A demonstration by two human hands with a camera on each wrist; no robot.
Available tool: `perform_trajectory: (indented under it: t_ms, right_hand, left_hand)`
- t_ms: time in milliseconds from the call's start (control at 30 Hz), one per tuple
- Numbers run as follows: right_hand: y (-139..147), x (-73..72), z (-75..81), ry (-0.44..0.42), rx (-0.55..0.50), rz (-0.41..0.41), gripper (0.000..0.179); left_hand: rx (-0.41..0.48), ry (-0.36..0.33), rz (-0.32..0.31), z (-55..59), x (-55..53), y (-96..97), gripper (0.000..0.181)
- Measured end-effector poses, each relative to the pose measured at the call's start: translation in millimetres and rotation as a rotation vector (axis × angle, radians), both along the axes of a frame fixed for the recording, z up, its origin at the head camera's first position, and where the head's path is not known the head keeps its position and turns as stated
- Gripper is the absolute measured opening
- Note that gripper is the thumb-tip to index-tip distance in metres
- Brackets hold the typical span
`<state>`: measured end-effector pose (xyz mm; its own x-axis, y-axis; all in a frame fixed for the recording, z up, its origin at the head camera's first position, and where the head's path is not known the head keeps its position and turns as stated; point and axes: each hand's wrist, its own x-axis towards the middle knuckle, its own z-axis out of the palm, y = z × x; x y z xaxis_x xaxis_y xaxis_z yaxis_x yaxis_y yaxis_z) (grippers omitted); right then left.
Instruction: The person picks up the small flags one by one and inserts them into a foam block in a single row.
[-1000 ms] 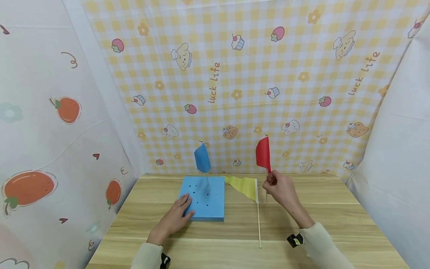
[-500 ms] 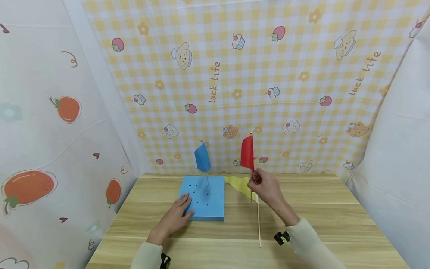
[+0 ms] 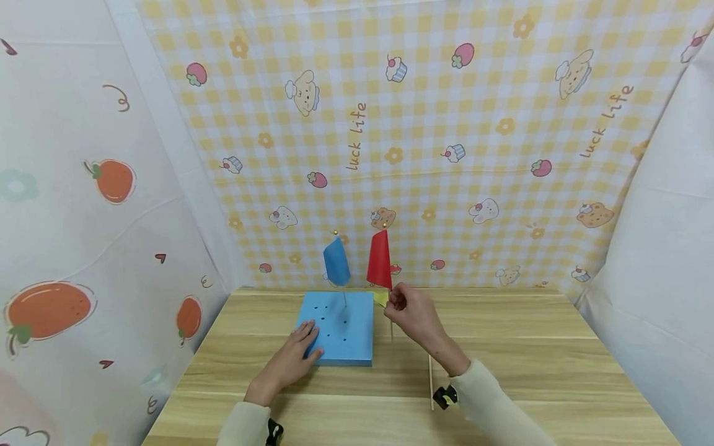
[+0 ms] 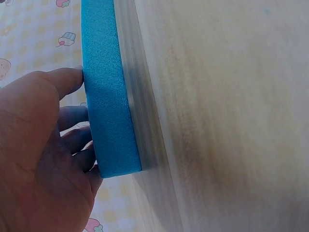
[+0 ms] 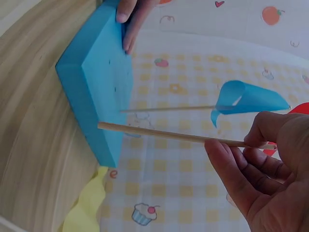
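My left hand [image 3: 291,359] rests on the left front part of a blue foam block [image 3: 351,344], its fingers lying over the top near several small holes. A blue flag [image 3: 336,263] stands upright in the block on a thin wooden stick. Right of the block, my right hand [image 3: 415,316] pinches the stick of a red flag [image 3: 379,260] just below the cloth. In the right wrist view, the stick's [image 5: 154,132] bare lower end points toward the block, apart from it as seen in the head view.
A yellow flag lies on the wooden table [image 3: 502,347], its cloth [image 3: 381,298] and stick [image 3: 431,378] partly hidden by my right hand and arm. A checkered cloth [image 3: 429,124] hangs behind the table.
My right hand has carried the red flag leftward, from right of the yellow flag's stick to just beside the foam block. The left hand has stayed in place.
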<state>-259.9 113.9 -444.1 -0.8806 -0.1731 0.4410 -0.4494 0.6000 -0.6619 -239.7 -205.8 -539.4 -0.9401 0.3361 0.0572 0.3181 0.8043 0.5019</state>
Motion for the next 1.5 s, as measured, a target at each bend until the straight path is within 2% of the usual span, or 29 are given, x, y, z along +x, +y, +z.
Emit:
perform_trajectory:
  t_ms: [200, 767, 967, 1233, 1500]
  right_hand:
    - [-18, -1.5, 3.7, -0.018, -0.019, 0.027, 0.008]
    - [-61, -14.6, 2.2, 0.053, 0.007, 0.091, 0.015]
    - [-73, -24.3, 0.8, 0.094, 0.032, 0.096, 0.016]
    - [-84, -35.3, -6.1, 0.094, 0.035, 0.093, 0.014]
    - [-90, -46.7, -14.5, 0.061, 0.060, 0.055, 0.014]
  left_hand:
    - [-0.004, 0.004, 0.005, -0.5, -1.2, 0.0, 0.064]
    - [-0.020, 0.009, 0.014, -1.7, -3.0, -1.3, 0.065]
    - [-0.018, 0.004, 0.013, -0.6, -2.9, -1.3, 0.066]
    - [-0.016, -0.007, 0.020, 0.8, -1.3, 0.7, 0.064]
    - [-0.022, -0.003, 0.017, -1.3, -1.4, -0.5, 0.065]
